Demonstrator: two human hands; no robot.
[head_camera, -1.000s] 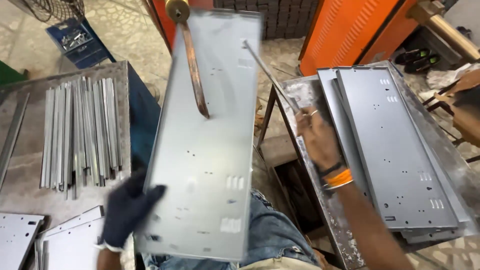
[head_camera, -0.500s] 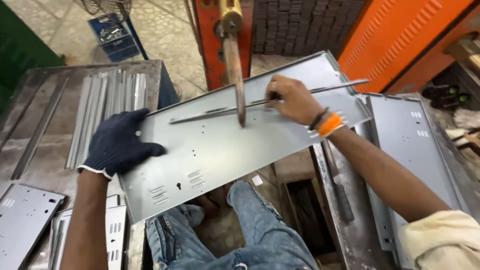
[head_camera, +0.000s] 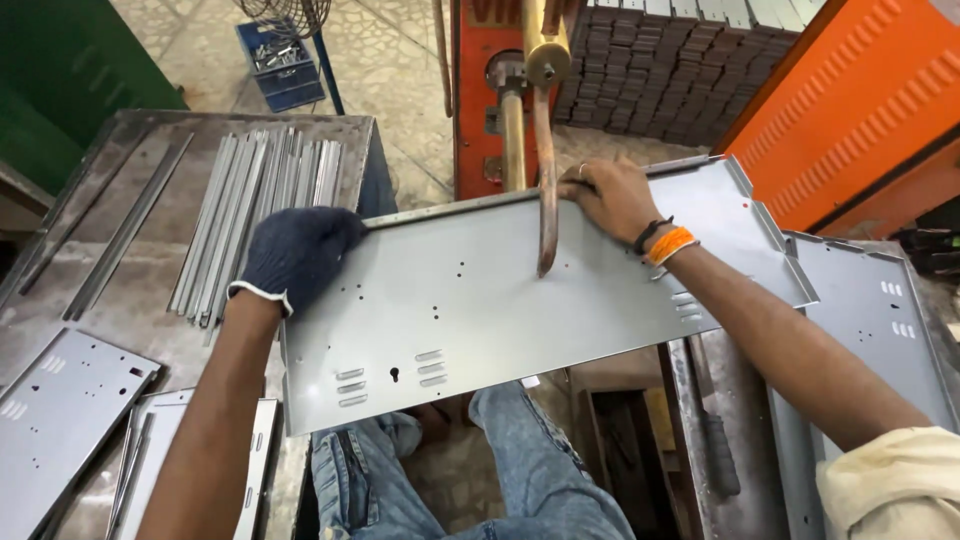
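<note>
Head-worn view, steeply downward, seemingly close

Hidden edges and covered fingertips

The left hand (head_camera: 298, 252) in its dark glove covers the metal panel (head_camera: 520, 300)'s corner beneath it; the right hand (head_camera: 610, 197) hides the rim under its fingers, and the welder arm (head_camera: 545, 180) above it leaves the frame's top.
</note>
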